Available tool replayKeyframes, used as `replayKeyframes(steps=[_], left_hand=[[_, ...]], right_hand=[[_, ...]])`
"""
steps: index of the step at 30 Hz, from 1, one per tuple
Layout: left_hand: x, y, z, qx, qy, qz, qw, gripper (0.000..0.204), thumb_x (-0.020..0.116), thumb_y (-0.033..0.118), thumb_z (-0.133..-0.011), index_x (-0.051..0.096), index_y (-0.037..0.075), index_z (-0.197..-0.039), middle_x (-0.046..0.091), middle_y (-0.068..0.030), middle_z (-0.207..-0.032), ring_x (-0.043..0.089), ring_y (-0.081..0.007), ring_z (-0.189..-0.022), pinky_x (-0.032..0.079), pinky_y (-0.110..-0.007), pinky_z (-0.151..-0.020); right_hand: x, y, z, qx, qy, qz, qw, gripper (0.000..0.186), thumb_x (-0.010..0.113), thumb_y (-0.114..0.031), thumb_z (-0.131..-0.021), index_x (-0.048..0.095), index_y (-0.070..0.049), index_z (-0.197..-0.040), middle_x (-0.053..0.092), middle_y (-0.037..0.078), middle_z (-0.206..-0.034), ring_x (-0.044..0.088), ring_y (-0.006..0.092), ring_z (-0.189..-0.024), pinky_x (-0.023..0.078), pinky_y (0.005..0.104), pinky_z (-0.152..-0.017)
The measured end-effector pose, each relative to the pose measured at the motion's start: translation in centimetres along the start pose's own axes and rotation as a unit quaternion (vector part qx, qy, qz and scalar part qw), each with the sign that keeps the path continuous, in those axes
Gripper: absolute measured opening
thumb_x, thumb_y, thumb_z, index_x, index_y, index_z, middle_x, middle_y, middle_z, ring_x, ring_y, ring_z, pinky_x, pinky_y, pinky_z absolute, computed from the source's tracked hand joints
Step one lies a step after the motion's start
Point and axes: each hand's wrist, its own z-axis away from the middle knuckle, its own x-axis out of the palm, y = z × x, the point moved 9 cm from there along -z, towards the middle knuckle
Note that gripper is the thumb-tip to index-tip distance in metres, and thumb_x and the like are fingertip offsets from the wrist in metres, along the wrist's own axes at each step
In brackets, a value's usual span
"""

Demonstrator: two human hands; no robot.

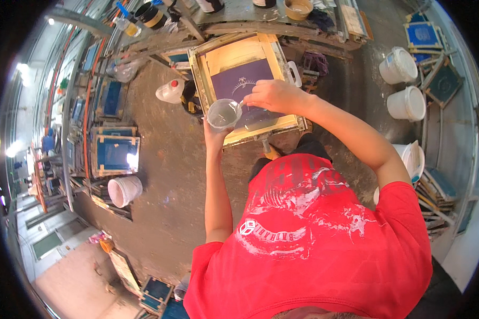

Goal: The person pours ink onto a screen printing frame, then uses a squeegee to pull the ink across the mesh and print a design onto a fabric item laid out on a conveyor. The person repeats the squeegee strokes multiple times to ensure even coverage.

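Note:
My left hand (215,134) is wrapped round a clear plastic cup (223,114), holding it up above the near left part of a screen-printing frame (242,51). At the cup's right rim, my right hand (274,95) pinches a thin pale stick (243,103); its lower end goes toward the cup, and I cannot make out its tip. Whatever is in the cup looks pale or see-through. Below my hands the frame leans with its wooden edges showing. Yellowish borders surround its dark purple mesh (226,80), which bears a light curved design, partly hidden by my right hand.
A wooden bench (234,27) with pots runs behind the frame. To its left stands a white jug with a red cap (170,91). White buckets (398,66) line the right side, and another bucket (125,191) is at left. Blue screens (116,154) lean along the left.

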Motion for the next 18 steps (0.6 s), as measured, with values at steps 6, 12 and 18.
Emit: replayKeyframes(steps=[6, 12, 18], left_hand=[[3.6, 0.6, 1.1, -0.028, -0.109, 0.078, 0.991, 0.092, 0.083, -0.008, -0.065, 0.045, 0.006, -0.147, 0.056, -0.0082, -0.142, 0.055, -0.0238, -0.131, 0.046, -0.039, -0.109], [6.1, 2.0, 0.6, -0.012, -0.077, 0.155, 0.985, 0.098, 0.086, -0.005, -0.065, 0.041, 0.007, -0.151, 0.049, -0.0090, -0.148, 0.048, -0.0245, -0.138, 0.045, -0.041, -0.112], [11.6, 3.0, -4.3, 0.007, -0.034, 0.237, 0.971, 0.095, 0.087, 0.000, -0.071, 0.038, 0.009, -0.152, 0.044, -0.0101, -0.150, 0.047, -0.0266, -0.138, 0.052, -0.040, -0.104]], right_hand=[[1.1, 2.6, -1.8, -0.015, -0.012, -0.090, 0.996, 0.020, 0.061, -0.024, -0.099, 0.073, -0.010, -0.108, 0.070, 0.008, -0.092, 0.064, 0.0296, -0.090, 0.052, 0.0406, -0.081], [2.1, 7.7, -2.3, 0.140, -0.081, -0.064, 0.985, 0.035, 0.056, -0.032, -0.097, 0.074, -0.003, -0.090, 0.071, 0.024, -0.088, 0.068, 0.0458, -0.085, 0.054, 0.0546, -0.078], [-2.2, 13.9, 0.3, 0.389, 0.009, -0.039, 0.920, 0.048, 0.054, -0.047, -0.101, 0.069, -0.005, -0.120, 0.070, 0.024, -0.082, 0.068, 0.0449, -0.080, 0.054, 0.0500, -0.075]])
